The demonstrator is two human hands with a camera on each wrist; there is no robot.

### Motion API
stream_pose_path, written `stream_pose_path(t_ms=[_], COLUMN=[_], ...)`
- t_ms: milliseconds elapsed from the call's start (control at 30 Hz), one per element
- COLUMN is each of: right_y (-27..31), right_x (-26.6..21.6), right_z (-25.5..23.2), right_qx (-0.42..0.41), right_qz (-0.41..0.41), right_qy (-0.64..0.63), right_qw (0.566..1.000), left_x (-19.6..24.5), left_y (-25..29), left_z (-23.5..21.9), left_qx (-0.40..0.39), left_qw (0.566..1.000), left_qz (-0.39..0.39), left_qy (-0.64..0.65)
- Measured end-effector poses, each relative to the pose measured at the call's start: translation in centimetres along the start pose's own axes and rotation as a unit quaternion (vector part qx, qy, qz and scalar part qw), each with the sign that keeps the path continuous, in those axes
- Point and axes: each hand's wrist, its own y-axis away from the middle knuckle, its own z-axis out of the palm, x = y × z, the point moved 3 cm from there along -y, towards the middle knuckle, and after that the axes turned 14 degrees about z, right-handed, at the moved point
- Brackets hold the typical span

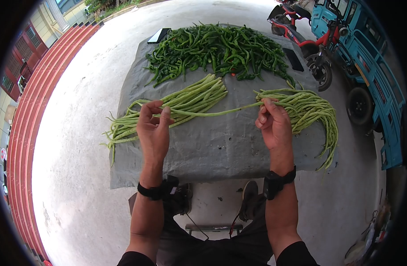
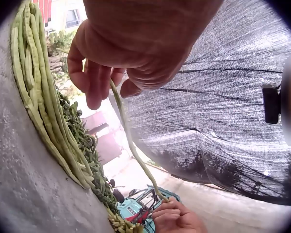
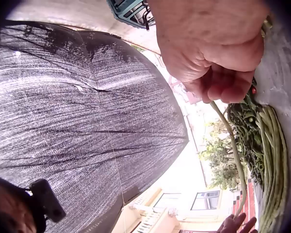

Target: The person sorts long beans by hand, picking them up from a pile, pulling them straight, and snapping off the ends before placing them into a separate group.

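Note:
A single long bean (image 1: 217, 114) is stretched between both hands above a grey cloth (image 1: 225, 153). My left hand (image 1: 153, 131) pinches one end between thumb and fingers, overlapping the left bundle of long beans (image 1: 199, 94) in the head view. At the other end, my right hand (image 1: 276, 124) grips the bean between thumb and curled fingers, in front of a right-hand pile of long beans (image 1: 321, 117). In the left wrist view the bean (image 2: 136, 150) slants down from the left fingers to the right hand (image 2: 177, 218).
Green peppers (image 1: 212, 48) are heaped at the far side of the cloth. Dark phones lie beside them, one right (image 1: 293, 59), one left (image 1: 159, 35). A red scooter (image 1: 296, 35) and blue cargo tricycle (image 1: 367, 66) stand right; red steps (image 1: 43, 75) rise left.

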Motion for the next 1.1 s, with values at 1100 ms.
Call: stream_pose_path(t_ms=[1100], right_y=[-0.2], right_x=[0.1], right_z=[-0.1], right_qx=[0.009], right_qz=[0.005], right_qy=[-0.024], right_qw=[1.0], left_x=[1.0], left_y=[2.5], left_z=[3.7], left_qx=[-0.208], left_qw=[0.976], left_qz=[-0.007], left_qy=[-0.067])
